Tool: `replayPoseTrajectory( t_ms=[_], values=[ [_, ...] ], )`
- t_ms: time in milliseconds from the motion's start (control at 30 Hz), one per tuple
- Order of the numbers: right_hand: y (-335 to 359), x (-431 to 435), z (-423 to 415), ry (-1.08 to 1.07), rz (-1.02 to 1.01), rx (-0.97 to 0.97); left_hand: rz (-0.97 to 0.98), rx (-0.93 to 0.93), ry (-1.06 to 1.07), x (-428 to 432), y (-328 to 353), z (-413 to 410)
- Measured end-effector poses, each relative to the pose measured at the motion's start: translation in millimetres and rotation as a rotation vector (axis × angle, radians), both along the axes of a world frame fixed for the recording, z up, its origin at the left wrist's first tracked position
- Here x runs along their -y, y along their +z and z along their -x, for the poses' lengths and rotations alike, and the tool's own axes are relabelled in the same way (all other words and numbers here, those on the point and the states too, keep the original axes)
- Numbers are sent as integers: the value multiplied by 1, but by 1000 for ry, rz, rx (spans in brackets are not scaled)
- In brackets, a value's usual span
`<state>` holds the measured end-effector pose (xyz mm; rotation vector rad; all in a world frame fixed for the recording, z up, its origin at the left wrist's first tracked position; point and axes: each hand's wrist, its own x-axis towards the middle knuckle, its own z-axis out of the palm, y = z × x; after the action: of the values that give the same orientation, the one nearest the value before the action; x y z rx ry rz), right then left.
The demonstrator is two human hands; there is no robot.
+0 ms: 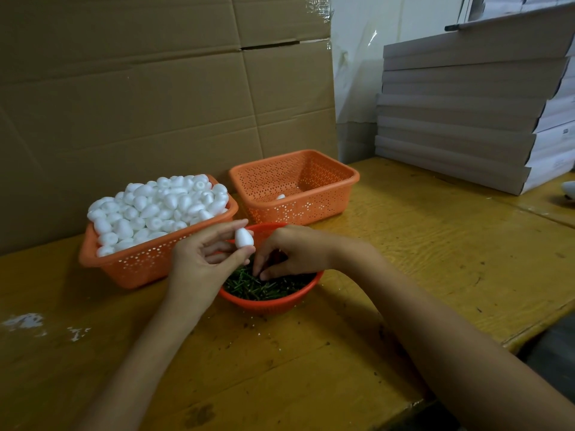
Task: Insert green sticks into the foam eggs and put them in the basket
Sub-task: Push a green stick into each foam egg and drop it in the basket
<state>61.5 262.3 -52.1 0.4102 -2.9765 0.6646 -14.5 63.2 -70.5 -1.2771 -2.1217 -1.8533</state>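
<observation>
My left hand [202, 256] pinches a white foam egg [243, 238] between thumb and fingers, just above the round red bowl [270, 301] of green sticks [264, 286]. My right hand [292, 251] reaches down into the bowl with its fingertips in the sticks; whether it holds one is hidden. To the left stands an orange basket [133, 265] heaped with white foam eggs [158, 206]. Behind the bowl, a second orange basket [298, 209] holds one foam egg [281, 196].
The yellow wooden table [435, 244] has its edge at the lower right. Large cardboard sheets [140, 88] stand behind the baskets. A stack of flat grey boxes [466, 113] sits at the back right. A white object [569, 189] lies at the far right edge.
</observation>
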Motion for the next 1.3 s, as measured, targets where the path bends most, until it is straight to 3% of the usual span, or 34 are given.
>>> replayPoseTrajectory(
  t_ms=[733,1300],
  values=[
    [-5,-1,4,-86,23,-140,-65,39,-105,1,-5,5],
    [-2,2,1,-167,-47,-220,-90,-17,-65,2,-2,6]
  ],
)
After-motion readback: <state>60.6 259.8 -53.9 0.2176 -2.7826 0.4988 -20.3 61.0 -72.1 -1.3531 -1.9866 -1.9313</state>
